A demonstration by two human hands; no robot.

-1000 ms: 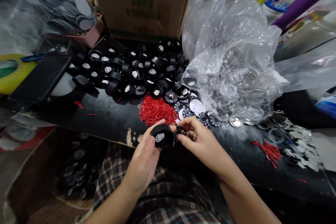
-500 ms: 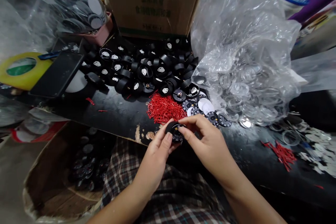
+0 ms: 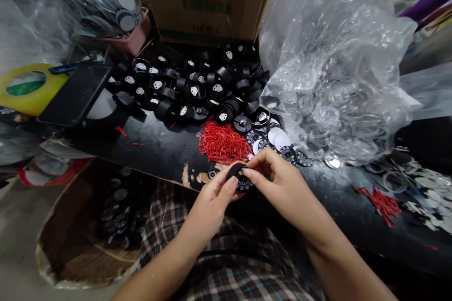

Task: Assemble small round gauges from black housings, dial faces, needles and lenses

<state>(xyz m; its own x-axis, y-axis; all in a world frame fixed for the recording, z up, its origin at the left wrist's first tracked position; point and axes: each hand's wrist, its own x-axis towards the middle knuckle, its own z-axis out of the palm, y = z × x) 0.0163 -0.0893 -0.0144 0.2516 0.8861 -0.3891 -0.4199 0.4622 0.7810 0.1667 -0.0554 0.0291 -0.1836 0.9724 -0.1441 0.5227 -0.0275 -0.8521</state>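
A round black housing [image 3: 233, 170] with a printed black dial [image 3: 243, 182] at its front is held over the table's front edge. My left hand [image 3: 217, 193] is closed around its left side, thumb on the rim. The fingertips of my right hand [image 3: 270, 174] are pinched at the dial's upper right; whether something small is between them is hidden. Just behind my hands lies a heap of red pointers [image 3: 223, 143]. Loose dials [image 3: 286, 153] and white discs [image 3: 281, 141] lie to its right.
Many black housings [image 3: 194, 90] cover the table's back before a cardboard box [image 3: 208, 4]. A plastic bag of clear rings [image 3: 328, 103] stands right. Left are a phone [image 3: 76, 96] and yellow tape [image 3: 31, 88]. A bin [image 3: 52, 244] sits below left.
The view has shifted slightly. The dial in my hands now faces the camera more, and my right fingertips are still at its upper edge.
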